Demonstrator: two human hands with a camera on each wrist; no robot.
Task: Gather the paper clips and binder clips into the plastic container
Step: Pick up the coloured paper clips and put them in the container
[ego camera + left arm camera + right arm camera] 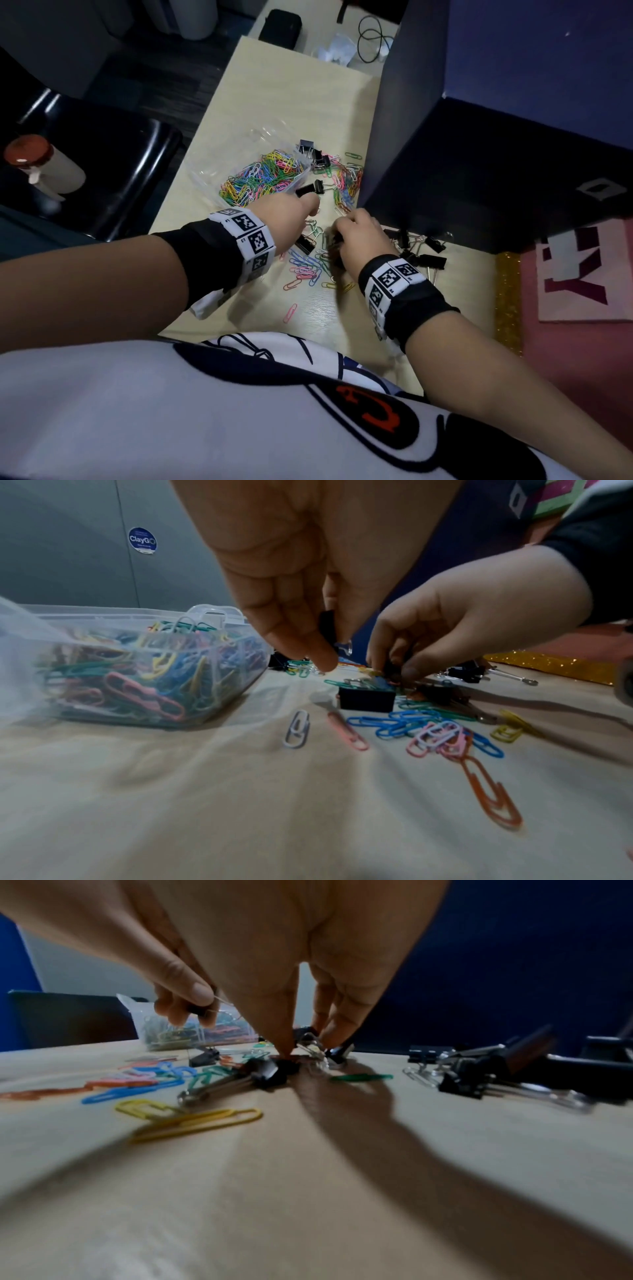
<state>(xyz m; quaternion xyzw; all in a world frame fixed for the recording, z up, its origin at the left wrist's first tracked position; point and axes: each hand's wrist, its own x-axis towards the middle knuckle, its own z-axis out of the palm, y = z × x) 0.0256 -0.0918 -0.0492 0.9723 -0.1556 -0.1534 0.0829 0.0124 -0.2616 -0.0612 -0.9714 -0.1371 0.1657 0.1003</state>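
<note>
A clear plastic container point(205, 171) point(236, 615) point(137, 1007) full of coloured paper clips sits left of centre on the pale table point(281, 102). My left hand point(310, 202) point(329, 647) hovers beside it and pinches a black binder clip point(306, 189) point(327, 623) point(198, 1010). To the right, my right hand point(337, 231) point(308, 1043) reaches down, its curled fingertips point(411, 672) closing on black binder clips point(304, 1033) that lie on the table. Loose paper clips point(305, 267) point(404, 723) point(192, 1121) are scattered around both hands.
More binder clips point(424, 253) point(472, 1080) lie right of my right hand, against a dark blue partition point(445, 154). Other clips point(346, 178) lie beyond the container. A black chair point(130, 178) with a red-capped bottle point(37, 161) stands left of the table. Glittery pink board point(582, 281) at right.
</note>
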